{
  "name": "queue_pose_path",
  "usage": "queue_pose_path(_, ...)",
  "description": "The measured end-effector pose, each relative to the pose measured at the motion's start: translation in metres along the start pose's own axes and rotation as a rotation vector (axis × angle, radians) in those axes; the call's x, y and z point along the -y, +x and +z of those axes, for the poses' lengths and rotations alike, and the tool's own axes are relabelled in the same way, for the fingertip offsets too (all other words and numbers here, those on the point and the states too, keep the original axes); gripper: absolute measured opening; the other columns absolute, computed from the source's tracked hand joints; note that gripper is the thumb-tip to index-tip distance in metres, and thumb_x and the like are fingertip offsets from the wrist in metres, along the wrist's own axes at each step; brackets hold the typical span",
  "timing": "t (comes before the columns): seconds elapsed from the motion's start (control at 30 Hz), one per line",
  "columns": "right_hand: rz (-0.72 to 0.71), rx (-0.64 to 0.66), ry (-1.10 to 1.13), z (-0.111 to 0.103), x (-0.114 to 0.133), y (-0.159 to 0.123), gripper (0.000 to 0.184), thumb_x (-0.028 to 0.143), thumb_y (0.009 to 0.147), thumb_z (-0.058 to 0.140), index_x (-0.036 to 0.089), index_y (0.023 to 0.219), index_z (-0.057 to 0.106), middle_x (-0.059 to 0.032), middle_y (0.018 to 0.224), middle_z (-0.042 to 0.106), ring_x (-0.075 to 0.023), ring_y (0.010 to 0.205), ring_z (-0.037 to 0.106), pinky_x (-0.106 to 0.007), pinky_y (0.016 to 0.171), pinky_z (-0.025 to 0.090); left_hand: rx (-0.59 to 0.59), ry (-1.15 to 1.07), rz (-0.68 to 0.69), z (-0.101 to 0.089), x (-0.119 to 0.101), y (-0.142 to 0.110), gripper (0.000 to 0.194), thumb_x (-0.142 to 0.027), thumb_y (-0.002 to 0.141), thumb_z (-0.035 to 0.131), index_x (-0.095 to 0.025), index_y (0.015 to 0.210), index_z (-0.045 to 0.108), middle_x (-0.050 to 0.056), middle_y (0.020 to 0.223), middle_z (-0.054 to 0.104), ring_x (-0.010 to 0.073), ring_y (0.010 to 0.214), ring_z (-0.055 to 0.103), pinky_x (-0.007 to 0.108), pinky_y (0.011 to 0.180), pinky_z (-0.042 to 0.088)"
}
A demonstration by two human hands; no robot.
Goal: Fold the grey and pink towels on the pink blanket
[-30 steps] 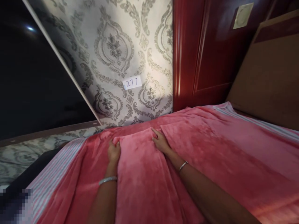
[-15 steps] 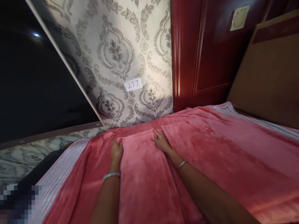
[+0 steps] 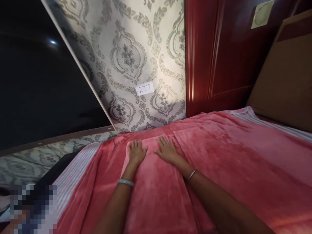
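A plush pink garment or cloth (image 3: pixel 156 195), folded into a long strip, lies over a wider spread of pink plush fabric (image 3: pixel 219 162). On the left part of the strip's far end my left hand (image 3: pixel 136 152) rests palm down, fingers stretched and apart. My right hand (image 3: pixel 167 150) lies flat near the far right corner of the same strip, its fingers also spread. Neither hand grips anything. A pale bangle (image 3: pixel 125 182) circles the left wrist and a thin metal bracelet (image 3: pixel 192 175) the right.
Striped cloth (image 3: pixel 78 172) borders the pink fabric at left. Behind stand a patterned wall with a paper label (image 3: pixel 144 88), a red wooden panel (image 3: pixel 229 58) and a large dark screen (image 3: pixel 48 84). A brown cardboard piece (image 3: pixel 285 74) leans at right. A pixelated patch covers the lower left.
Both hands have let go of the strip's far edge and opened flat on top of it. My left hand has moved inward to the right. The view has shifted slightly left.
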State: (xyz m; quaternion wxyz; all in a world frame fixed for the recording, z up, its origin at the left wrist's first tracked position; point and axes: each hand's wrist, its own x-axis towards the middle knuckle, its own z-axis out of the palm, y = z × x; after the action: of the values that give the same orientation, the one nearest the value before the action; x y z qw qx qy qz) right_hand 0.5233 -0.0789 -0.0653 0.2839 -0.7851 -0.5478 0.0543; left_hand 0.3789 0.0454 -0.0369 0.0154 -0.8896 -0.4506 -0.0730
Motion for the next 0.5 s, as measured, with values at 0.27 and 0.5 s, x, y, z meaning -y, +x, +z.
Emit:
queue_pose_path(0.27,0.102,0.145,-0.115,0.002,-0.007,-0.003,0.08,0.057,0.097,0.04,0.007,0.158,0.026,-0.0148,0.165,0.016,-0.0266,0.154,0.005,-0.049,0.123,0.005,0.089,0.064,-0.025,0.02,0.002,-0.003,0.072,-0.058,0.097,0.027,-0.016,0.155,0.034,0.018,0.163,0.029,0.0337,0.152,0.022,0.06,0.12,0.017)
queue_pose_path(0.5,0.098,0.174,-0.052,-0.01,-0.003,0.001,0.073,0.048,0.097,0.046,0.008,0.156,0.032,-0.0172,0.164,0.02,-0.0289,0.153,0.011,-0.052,0.122,0.011,0.119,0.016,-0.005,0.013,0.001,-0.002,0.075,-0.06,0.096,0.029,-0.014,0.155,0.033,0.02,0.163,0.028,0.0335,0.153,0.02,0.059,0.121,0.016)
